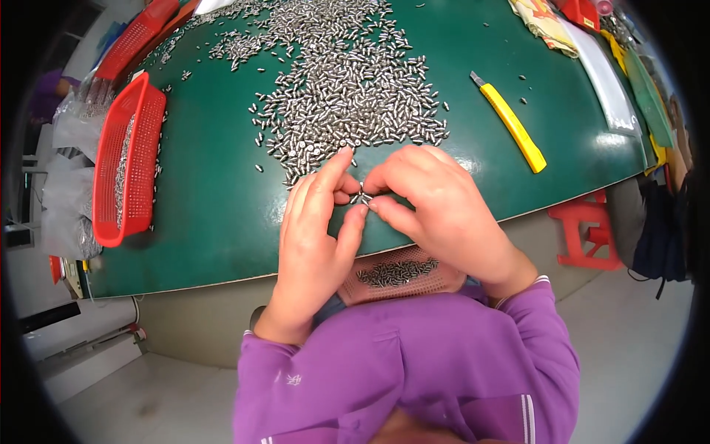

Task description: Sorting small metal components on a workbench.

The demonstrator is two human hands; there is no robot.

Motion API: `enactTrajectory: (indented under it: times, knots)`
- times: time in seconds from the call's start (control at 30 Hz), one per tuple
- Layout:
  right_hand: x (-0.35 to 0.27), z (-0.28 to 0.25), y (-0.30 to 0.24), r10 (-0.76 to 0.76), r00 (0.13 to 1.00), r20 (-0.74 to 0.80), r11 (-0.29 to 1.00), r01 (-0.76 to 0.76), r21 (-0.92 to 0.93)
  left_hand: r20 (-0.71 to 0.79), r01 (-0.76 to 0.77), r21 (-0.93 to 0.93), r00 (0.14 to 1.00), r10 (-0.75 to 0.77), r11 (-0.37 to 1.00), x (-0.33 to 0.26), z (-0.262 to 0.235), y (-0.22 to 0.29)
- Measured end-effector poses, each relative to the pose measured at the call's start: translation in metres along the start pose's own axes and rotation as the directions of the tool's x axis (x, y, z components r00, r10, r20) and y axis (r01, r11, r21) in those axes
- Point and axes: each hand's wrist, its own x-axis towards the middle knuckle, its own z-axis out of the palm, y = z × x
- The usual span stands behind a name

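Small bullet-shaped silver metal pieces [360,198] are held at the fingertips of both hands, just over the table's near edge. My left hand [314,214] has its thumb and curled fingertips against them, while its index finger points up toward the pile. From the other side, my right hand [444,196] pinches at the same pieces with thumb and index finger. The fingers partly hide how many pieces there are. Just beyond the hands spreads a large pile of matching metal pieces [351,89] on the green table [214,200].
At the left stands a red perforated basket [111,214] with metal pieces inside. A pink basket [355,288] holding more pieces sits below the table edge, near my body. To the right lies a yellow utility knife [514,129], blade exposed. Beyond it are clear plastic bags [610,89].
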Motion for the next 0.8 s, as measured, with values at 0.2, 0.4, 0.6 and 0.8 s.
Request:
enactTrajectory:
  times: [0.2, 0.4, 0.6, 0.8]
  knots:
    - [0.0004, 0.0002, -0.0028, -0.033, 0.999, 0.019, 0.998, 0.034, -0.053, -0.005, 0.031, -0.006, 1.0, -0.031, 1.0, -0.0025, 0.0004, 0.0007]
    - [-0.0027, 0.0017, -0.0038, -0.051, 0.999, 0.018, 0.989, 0.053, -0.135, 0.004, 0.027, 0.005, 1.0, -0.027, 1.0, -0.003, 0.0007, -0.0011]
    - [-0.0057, -0.0021, -0.0036, -0.075, 0.997, 0.013, 0.991, 0.076, -0.111, 0.039, 0.038, -0.035, 0.999, -0.037, 0.999, -0.0032, -0.0038, 0.0003]
    - [-0.006, -0.0028, -0.003, -0.089, 0.996, 0.011, 0.991, 0.09, -0.098, 0.057, 0.026, -0.04, 0.998, -0.023, 0.999, -0.0014, -0.0028, 0.0011]
